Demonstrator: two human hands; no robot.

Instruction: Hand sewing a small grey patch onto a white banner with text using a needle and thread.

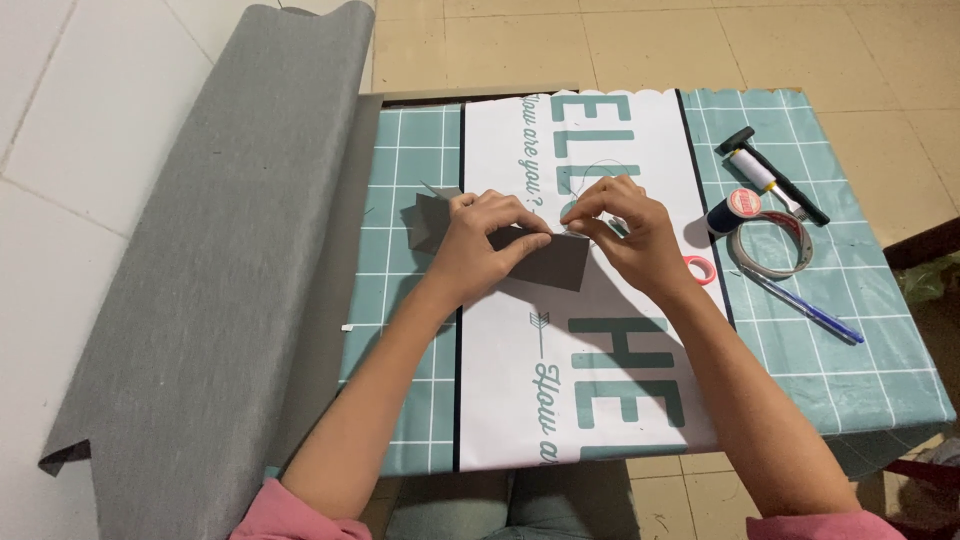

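My left hand (482, 243) presses down on a dark grey piece of fabric (545, 262) lying on the table cover (610, 400), fingers curled over its top edge. My right hand (630, 228) pinches at the fabric's upper right corner, thumb and forefinger closed together; a thin thread loops above it. More dark grey fabric pieces (420, 222) stick out to the left under my left hand. Whether a needle is in my right fingers I cannot tell.
A large roll of grey fabric (210, 260) hangs over the table's left edge. To the right lie a dark thread spool (735, 209), a white spool (755, 168), a black tool (775, 170), a tape measure coil (770, 245), a red tape ring (702, 268) and a blue pen (805, 308).
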